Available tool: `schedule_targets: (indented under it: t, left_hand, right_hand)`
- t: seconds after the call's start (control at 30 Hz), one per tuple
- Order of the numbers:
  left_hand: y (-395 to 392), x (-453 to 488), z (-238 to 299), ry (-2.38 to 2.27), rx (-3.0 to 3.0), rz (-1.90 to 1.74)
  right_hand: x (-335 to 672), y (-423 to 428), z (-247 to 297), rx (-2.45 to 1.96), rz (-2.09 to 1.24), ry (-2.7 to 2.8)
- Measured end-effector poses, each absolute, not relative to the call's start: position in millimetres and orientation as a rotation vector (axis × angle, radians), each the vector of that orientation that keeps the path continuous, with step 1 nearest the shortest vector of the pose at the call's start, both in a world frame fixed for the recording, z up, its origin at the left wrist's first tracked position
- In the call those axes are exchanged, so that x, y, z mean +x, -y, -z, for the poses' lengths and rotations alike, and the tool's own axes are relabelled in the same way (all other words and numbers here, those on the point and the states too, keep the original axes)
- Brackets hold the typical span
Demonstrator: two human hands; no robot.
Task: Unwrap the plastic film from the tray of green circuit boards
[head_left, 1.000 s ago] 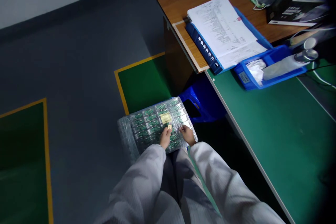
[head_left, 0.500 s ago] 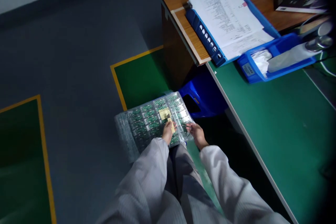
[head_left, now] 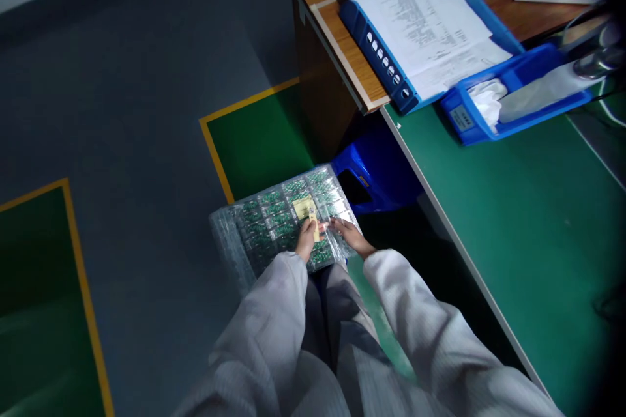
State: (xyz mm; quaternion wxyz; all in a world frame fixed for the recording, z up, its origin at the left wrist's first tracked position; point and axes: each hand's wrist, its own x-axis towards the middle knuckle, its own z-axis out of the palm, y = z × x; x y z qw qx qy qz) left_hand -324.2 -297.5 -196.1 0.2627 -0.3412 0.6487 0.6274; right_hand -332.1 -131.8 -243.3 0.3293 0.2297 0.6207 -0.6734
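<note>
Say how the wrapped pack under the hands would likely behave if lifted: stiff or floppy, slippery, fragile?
The pack would probably move as one fairly stiff block, since its top looks flat and straight-edged. Its glossy clear film suggests a somewhat slippery grip. The small green parts showing in rows underneath may be fragile.

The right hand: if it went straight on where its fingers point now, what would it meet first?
The right hand would probably first meet the left hand or the narrow yellow object pinched there; depth is unclear.
</note>
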Motion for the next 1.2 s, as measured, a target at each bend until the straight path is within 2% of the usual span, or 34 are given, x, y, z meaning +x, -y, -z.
schedule_targets:
  t: [0.23, 0.47, 0.7, 1.2]
  left_hand:
    - [333.6, -324.6, 154.7, -2.247, -0.413, -1.062]
    - [330.6, -346.2, 145.3, -2.354, 0.061, -0.574]
    - [318.8, -360.5, 147.4, -2.323, 0.238, -0.411]
    - [304.4, -369.5, 134.2, -2.302, 0.249, -0.318]
  right_hand:
    - [-330.1, 136.0, 240.4, 0.649, 1.713, -1.494]
    - [-329.9, 143.0, 233.9, 0.681, 1.749, -1.460]
    - [-330.3, 141.7, 230.9, 0.689, 1.755, -1.436]
    - [-330.5, 139.8, 238.0, 0.636, 1.721, -1.535]
